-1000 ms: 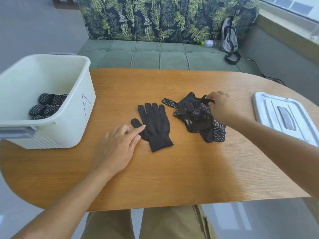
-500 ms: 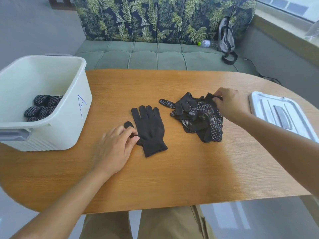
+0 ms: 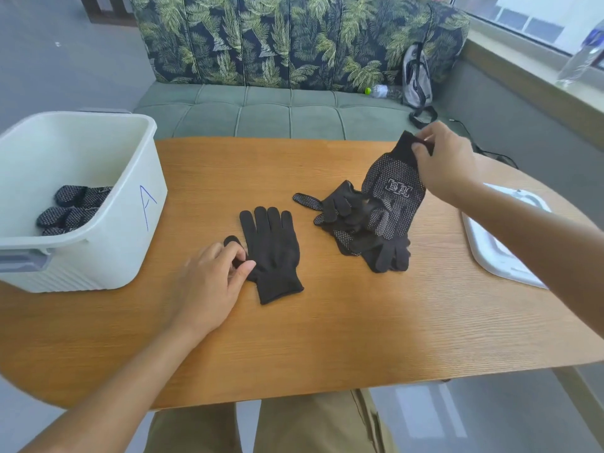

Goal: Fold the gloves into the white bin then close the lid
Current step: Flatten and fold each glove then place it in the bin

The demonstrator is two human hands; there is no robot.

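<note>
Gloves lie on the table (image 3: 327,338): one flat glove (image 3: 273,253) at the centre, a loose pile (image 3: 353,230) at its 2 o'clock, and folded ones (image 3: 70,207) already inside the white bin (image 3: 108,256) at 9 o'clock. The right hand (image 3: 446,161) pinches the cuff of a dotted glove (image 3: 394,197), lifting it above the pile, while the left hand (image 3: 209,286) pinches the flat glove's thumb with curled fingers (image 3: 243,269). The lid (image 3: 500,246) rests at 3 o'clock.

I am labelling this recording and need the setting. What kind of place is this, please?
Probably a home or lounge seating corner, not a workshop: a wooden table stands before a green tufted bench with a leaf-print backrest, a window sill runs along the right, and a backpack rests on the seat.
</note>
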